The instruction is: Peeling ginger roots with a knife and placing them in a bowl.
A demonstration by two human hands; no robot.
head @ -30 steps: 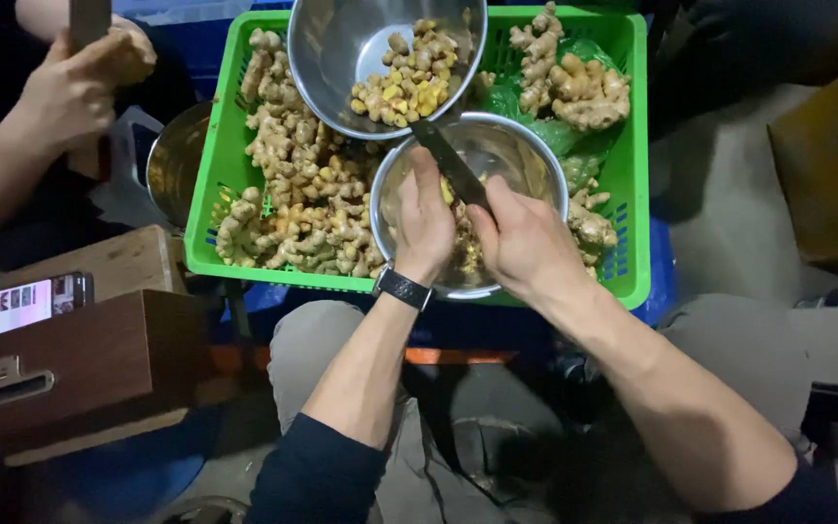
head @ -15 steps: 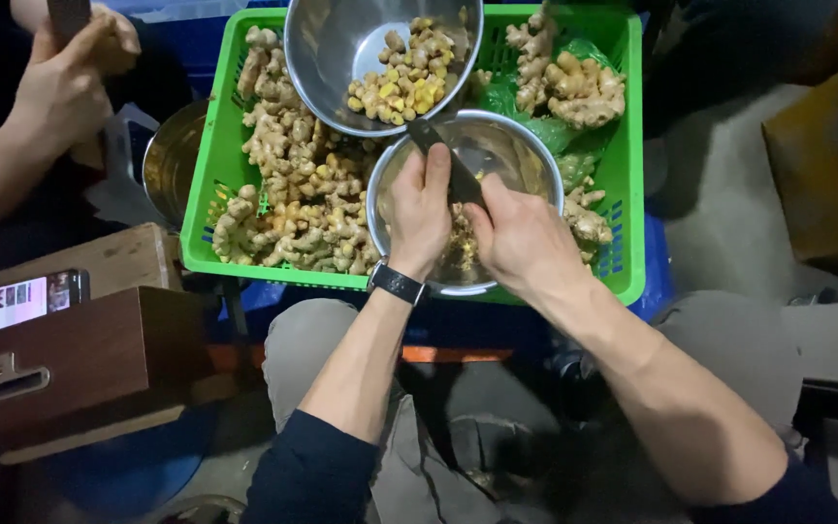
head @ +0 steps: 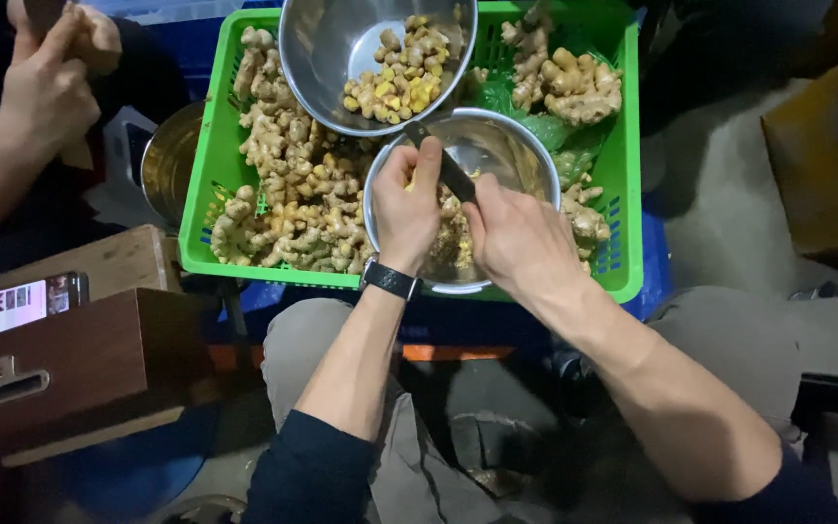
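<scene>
Steel knife [head: 441,161] in right hand [head: 521,238] grip; left hand [head: 405,206] clasps ginger piece [head: 428,163].

A small rectangular lit phone screen [head: 31,303] lies on the brown wooden box [head: 99,359] at left.

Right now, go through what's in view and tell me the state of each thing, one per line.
left hand: closed on a ginger piece, over the near bowl
right hand: gripping the knife
knife: blade laid against the held ginger
near bowl: holds scraps at the bottom
far bowl: partly filled with peeled yellow pieces
green crate: heaped with unpeeled ginger
phone: screen lit
</scene>
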